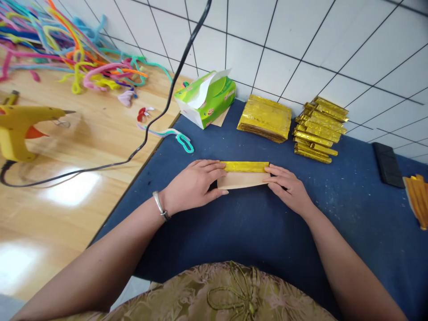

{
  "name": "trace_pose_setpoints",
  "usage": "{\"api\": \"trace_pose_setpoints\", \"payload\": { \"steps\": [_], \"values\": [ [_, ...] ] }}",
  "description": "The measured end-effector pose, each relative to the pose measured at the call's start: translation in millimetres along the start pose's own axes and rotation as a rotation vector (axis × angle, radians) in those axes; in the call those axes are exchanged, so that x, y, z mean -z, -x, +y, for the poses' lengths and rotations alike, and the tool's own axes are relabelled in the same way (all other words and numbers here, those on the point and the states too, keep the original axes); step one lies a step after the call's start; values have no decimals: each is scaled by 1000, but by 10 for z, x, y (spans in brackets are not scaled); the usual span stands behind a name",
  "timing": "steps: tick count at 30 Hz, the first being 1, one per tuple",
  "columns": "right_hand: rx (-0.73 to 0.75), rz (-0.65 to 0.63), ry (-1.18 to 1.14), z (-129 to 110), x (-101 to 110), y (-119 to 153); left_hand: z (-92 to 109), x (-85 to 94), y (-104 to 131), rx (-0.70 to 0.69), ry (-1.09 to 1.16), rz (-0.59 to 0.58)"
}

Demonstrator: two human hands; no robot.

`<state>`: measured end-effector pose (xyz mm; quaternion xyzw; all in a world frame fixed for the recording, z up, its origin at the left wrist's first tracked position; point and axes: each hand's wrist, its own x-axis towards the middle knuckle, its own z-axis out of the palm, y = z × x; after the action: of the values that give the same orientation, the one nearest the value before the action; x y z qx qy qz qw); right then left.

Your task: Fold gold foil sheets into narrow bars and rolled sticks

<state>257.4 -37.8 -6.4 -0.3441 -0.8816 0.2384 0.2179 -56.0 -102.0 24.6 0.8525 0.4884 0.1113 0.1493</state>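
A sheet of gold foil paper [245, 166] lies in front of me on the dark blue tabletop. Its far part is folded over and shows gold, while the near part shows the plain cream back. My left hand [199, 183] grips the left end, fingers over the fold and thumb at the near corner. At the right end, my right hand [289, 187] holds the paper between thumb and fingers. Beyond it sit a stack of flat gold foil sheets [265, 117] and a pile of narrow folded gold strips [321, 129].
A green tissue pack [214, 100] stands by the tiled wall. On the wooden table at left are a yellow glue gun [23, 127] and many coloured pipe cleaners [76, 58]. A black cable [167, 100] crosses above. A black phone [388, 165] lies at right near orange-gold strips [417, 198].
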Motion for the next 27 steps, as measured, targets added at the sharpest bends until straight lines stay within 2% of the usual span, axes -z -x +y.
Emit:
{"api": "trace_pose_setpoints", "payload": {
  "steps": [9, 21, 27],
  "values": [
    [-168, 197, -40, -147, -124, -91, 68, -146, -82, 174, 17, 131],
    [-233, 247, 105, -178, -207, -185, 111, -192, -132, 237, -19, 179],
    [-234, 256, 129, -161, -228, -196, 89, -234, -158, 225, -62, 203]
  ]
}}
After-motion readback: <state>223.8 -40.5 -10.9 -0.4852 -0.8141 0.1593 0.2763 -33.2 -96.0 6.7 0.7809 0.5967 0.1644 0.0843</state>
